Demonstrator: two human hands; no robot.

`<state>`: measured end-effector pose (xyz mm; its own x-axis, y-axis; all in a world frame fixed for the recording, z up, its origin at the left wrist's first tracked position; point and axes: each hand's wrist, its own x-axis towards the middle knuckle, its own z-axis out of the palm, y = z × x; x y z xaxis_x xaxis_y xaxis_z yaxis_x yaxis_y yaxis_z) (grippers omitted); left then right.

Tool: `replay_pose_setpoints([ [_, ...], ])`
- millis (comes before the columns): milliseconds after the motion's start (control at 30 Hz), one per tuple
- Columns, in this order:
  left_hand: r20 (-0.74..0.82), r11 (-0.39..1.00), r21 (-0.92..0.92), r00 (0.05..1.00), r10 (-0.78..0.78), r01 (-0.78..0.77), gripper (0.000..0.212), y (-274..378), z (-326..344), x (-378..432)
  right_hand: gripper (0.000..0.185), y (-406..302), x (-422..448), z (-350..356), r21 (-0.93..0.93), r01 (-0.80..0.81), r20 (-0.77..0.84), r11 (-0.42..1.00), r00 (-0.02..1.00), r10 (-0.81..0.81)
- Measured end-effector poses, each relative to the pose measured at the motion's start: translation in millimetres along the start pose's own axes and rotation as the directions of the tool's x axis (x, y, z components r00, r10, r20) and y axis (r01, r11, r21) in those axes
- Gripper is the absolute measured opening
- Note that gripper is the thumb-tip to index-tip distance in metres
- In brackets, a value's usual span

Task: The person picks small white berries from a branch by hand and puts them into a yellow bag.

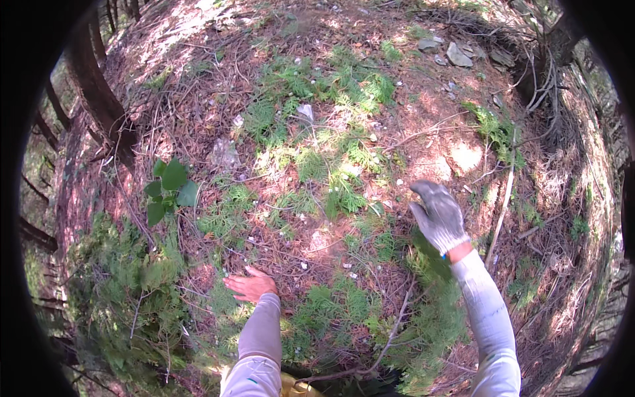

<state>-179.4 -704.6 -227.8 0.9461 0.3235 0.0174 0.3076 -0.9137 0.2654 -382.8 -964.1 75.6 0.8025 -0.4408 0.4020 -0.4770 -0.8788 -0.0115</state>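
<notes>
My left hand [252, 285] is bare, with its fingers apart and nothing held, low over the ground at the lower centre. My right hand [437, 213] wears a grey and white work glove. Its thumb stands apart from the fingers, and nothing shows in it. Green conifer sprigs [342, 193] lie scattered on brown needle litter between and beyond the hands. A leafy conifer branch [436, 297] lies beneath the right forearm. Near the lower edge a thin bare branch [394, 332] curves between the forearms.
A pile of cut conifer foliage [129, 297] lies at the left, below a broad-leaved seedling [171, 188]. Tree trunks [99, 84] rise at the upper left. Flat stones [459, 54] lie at the upper right, near a tree base with bare twigs [545, 84]. A long stick [506, 193] lies right of the glove.
</notes>
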Motion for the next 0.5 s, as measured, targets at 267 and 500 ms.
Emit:
replay_pose_setpoints([
  [267, 0.015, 0.996, 0.078, 0.999, 0.047, -0.048, 0.065, 2.0, 8.8, 12.0, 0.067, -16.0, 183.0, 106.7, 0.116, -0.388, 0.675, 0.914, 0.706, 0.214],
  [500, -0.022, 0.984, 0.164, 0.997, 0.072, -0.068, 0.065, -3.4, 28.9, 9.5, 0.044, 116.4, 183.1, 63.9, -0.378, -0.288, 0.446, 0.88, 0.777, 0.445],
])
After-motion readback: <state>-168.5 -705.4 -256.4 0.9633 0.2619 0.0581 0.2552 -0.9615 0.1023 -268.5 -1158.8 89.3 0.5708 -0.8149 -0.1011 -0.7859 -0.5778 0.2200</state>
